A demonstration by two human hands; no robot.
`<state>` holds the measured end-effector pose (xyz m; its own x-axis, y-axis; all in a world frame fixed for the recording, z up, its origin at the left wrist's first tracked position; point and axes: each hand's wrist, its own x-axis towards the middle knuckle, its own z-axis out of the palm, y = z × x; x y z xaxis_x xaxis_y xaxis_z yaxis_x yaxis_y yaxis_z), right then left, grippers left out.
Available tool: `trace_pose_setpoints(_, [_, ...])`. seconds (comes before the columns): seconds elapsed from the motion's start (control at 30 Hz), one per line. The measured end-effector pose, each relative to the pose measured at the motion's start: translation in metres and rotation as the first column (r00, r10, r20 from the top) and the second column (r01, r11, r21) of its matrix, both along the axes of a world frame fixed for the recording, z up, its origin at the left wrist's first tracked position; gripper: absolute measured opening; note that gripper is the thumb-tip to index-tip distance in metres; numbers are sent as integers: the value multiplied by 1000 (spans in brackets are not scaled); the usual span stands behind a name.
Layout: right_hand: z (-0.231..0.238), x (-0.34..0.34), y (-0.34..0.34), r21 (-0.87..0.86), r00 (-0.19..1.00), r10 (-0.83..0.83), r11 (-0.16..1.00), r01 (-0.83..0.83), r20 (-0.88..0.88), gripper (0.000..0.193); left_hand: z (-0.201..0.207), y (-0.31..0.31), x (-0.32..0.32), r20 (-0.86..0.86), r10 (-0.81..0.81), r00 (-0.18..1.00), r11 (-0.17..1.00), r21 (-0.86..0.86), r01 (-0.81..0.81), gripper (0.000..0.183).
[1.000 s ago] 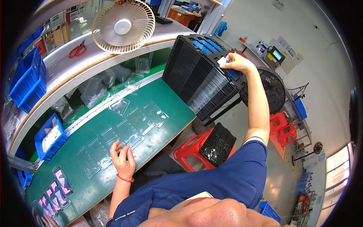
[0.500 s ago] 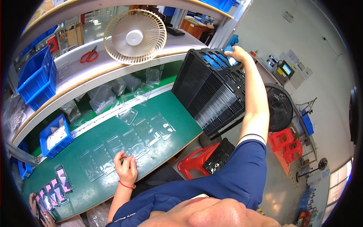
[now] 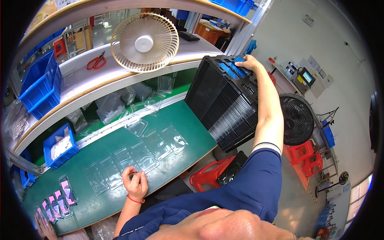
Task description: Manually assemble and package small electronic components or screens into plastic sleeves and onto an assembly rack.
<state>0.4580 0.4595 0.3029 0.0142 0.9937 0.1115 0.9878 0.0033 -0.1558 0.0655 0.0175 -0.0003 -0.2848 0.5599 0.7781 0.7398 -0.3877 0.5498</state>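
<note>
My left hand (image 3: pixel 135 184) hovers at the near edge of a row of clear plastic blister trays (image 3: pixel 122 158), its fingers loosely curled and apart, with nothing seen in them. At the far right end of the bench stands a tall stack of black trays (image 3: pixel 224 100). Stretched out to its top, my right hand (image 3: pixel 249 63) has its thumb and fingers closed on a blue flat piece (image 3: pixel 239 59), partly hidden by the hand. More blue pieces (image 3: pixel 228 70) lie in the top tray beside it.
Another person's hand (image 3: pixel 45 226) is by trays with pink-and-dark pieces (image 3: pixel 59 203) at the near left. A blue bin (image 3: pixel 61 146) with white bits stands behind. The shelf holds a round fan cage (image 3: pixel 145 42), red-handled cutters (image 3: pixel 96 62) and blue bins (image 3: pixel 40 86). A red stool (image 3: pixel 210 174) stands below.
My right hand has lowered a little onto the top tray, with the blue piece now lying nearer the others. My left hand has shifted slightly. The other person's hand has drawn off the pink pieces.
</note>
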Motion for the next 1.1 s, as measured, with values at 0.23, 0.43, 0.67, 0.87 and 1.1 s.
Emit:
trace_pose_setpoints(0.23, [13, -37, -30, -2, 993, -26, 1000, 27, 112, 85, 0, -3, -1, 6, 13, 1000, 1000, 2, -13, 6])
trace_pose_setpoints(0.43, [9, -54, -37, -156, 999, 44, 987, -47, -22, 103, -1, -5, -2, 17, 18, 1000, 1000, 11, -18, 6])
trace_pose_setpoints(0.67, [13, -60, -43, -53, 995, 90, 995, -88, 49, 96, -1, -2, -3, 29, 22, 999, 999, 27, -23, 6])
trace_pose_setpoints(0.87, [23, -77, -66, -20, 949, 61, 998, -57, 310, 75, 0, -5, -1, 35, 16, 999, 1000, 24, -16, 6])
trace_pose_setpoints(1.1, [18, -104, -75, -67, 954, 99, 994, -83, 284, 85, -2, -7, -1, 43, 17, 999, 999, 27, -18, 5])
